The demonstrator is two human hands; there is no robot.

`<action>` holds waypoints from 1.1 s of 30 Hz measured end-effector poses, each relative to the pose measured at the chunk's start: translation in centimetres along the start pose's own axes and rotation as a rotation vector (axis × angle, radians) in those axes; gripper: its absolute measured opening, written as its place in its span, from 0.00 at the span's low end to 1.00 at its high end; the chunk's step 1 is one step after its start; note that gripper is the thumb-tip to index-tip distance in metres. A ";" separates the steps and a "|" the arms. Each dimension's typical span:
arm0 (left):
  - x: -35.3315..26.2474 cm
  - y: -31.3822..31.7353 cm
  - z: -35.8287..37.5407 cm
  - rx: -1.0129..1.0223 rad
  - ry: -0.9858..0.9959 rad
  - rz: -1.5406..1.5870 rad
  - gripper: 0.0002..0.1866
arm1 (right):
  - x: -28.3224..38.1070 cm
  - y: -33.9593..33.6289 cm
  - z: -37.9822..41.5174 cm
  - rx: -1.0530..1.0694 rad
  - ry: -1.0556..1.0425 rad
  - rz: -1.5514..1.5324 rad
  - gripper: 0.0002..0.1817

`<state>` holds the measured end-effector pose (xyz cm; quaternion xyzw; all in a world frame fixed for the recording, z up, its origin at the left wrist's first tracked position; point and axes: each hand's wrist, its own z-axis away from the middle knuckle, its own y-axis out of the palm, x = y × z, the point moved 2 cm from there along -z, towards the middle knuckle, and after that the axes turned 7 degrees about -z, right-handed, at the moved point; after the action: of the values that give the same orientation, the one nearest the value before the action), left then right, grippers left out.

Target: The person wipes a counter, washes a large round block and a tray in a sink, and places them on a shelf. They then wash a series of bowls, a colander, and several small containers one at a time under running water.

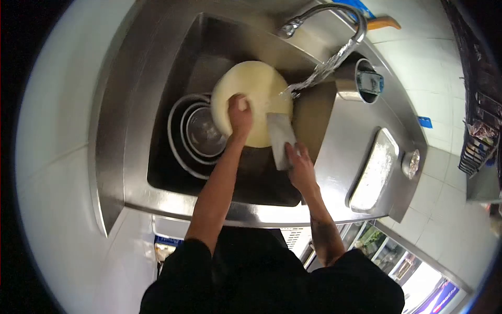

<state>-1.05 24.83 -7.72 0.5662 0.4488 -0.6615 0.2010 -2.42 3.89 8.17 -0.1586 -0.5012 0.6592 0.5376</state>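
Note:
A round, pale yellow board [256,78] lies tilted in the steel sink [209,39]. On its left part rests my left hand [240,115], fingers curled in; what they hold, if anything, is hidden. My right hand [299,162] grips the near end of a flat, wide grey blade [281,136], whose far end is over the board's lower right edge. Water runs from the curved faucet [361,26] toward the board's right edge.
Nested metal bowls [201,131] stand in the sink at the left. On the steel counter at the right are a metal container [366,81] with a sponge, a shallow tray [374,170] and a small bowl [410,164]. An orange-brown handle [383,22] lies behind the faucet.

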 end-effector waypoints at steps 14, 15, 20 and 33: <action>-8.8 11.9 -1.9 0.695 -0.353 0.557 0.09 | -14.0 -24.5 2.7 -0.511 -0.129 0.025 0.20; -7.7 10.2 -1.8 0.652 -0.279 0.300 0.09 | -17.8 -27.8 -0.4 -0.517 -0.283 -0.102 0.18; 0.5 5.3 0.6 0.428 -0.322 -0.245 0.09 | -22.0 -39.7 -13.9 -0.384 -0.358 0.228 0.13; -7.7 12.9 -2.7 0.382 0.114 -0.097 0.10 | -14.3 -37.4 -22.9 -0.783 -0.328 1.076 0.10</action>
<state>12.67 18.52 -5.14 0.6084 0.3526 -0.7102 0.0322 40.57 -0.29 24.37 -0.4664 -0.6290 0.6203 -0.0446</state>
